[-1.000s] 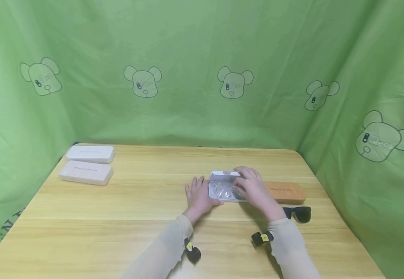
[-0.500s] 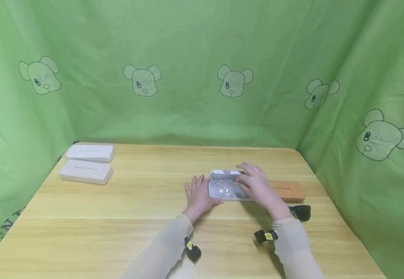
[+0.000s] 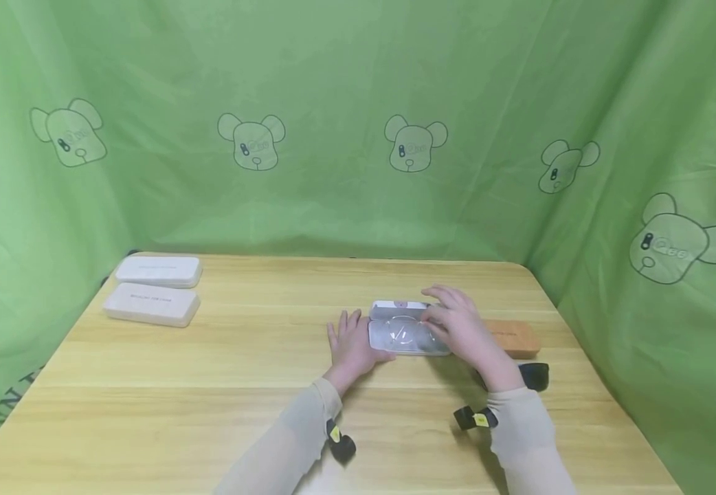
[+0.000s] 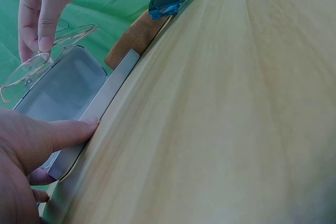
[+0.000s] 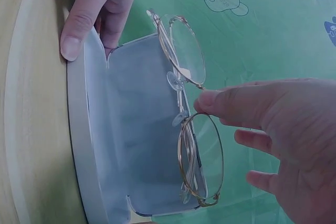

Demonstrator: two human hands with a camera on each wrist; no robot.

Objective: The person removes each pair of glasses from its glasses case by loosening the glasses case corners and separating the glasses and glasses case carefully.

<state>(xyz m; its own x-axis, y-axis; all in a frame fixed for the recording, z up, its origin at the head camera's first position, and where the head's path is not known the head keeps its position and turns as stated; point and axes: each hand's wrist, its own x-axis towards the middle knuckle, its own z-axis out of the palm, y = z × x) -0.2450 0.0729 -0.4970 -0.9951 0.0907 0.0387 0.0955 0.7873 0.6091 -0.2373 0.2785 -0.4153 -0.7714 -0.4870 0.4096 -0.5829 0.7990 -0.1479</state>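
In the head view my right hand [image 3: 462, 331] is over an opened pale grey glasses case [image 3: 378, 338]. It pinches thin gold-rimmed eyeglasses [image 5: 211, 145] at the bridge between thumb and finger. The right wrist view has them raised above the case's grey lining, temples folded. At the case's left end, my left hand [image 3: 354, 345] holds the case, thumb along the front side and fingers round the end. Part of the case's right end is hidden behind my right hand in the head view.
To the right lie an orange glasses case [image 3: 515, 339] and dark sunglasses [image 3: 535, 377], partly covered by my right forearm. Two closed pale cases, a white one [image 3: 160, 270] and a beige one [image 3: 150, 304], lie at the table's far left. Green cloth [image 3: 333, 206] hangs behind.
My right hand has shifted slightly to the right with the eyeglasses, showing more of the opened case. My left hand has stayed at the case's left end.
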